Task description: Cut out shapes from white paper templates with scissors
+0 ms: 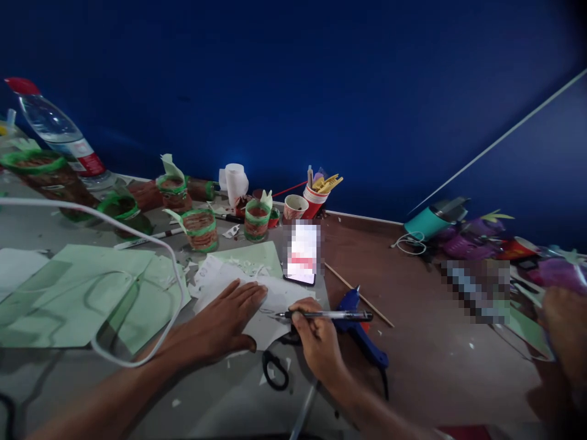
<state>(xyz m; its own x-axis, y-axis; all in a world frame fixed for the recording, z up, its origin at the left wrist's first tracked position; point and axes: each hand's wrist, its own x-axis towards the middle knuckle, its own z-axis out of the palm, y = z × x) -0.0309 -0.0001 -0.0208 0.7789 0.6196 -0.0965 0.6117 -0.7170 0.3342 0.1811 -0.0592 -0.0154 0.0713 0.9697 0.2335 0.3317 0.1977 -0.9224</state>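
My left hand (pixel 229 318) lies flat, palm down, on a torn white sheet of paper (pixel 270 293). A black and clear pen (pixel 339 315) is held in my right hand (pixel 316 336), its tip on or just over the paper to the right of my left fingers. Directly beyond the paper lies a phone (pixel 302 253) with a lit, blurred screen. Under the paper's far edge is a light green sheet (pixel 257 256). Black-handled scissors (pixel 276 370) lie between my forearms, partly covered. A blue glue gun (pixel 362 333) rests right of my right hand.
Green-and-brown cups (pixel 200 230), a bottle (pixel 59 128) and a red cup of utensils (pixel 315 201) stand toward the blue wall. A white cable (pixel 177 263) loops over green sheets at left. Another person's hand (pixel 566 330) is at far right near purple items. A stick (pixel 358 293) lies beyond the glue gun.
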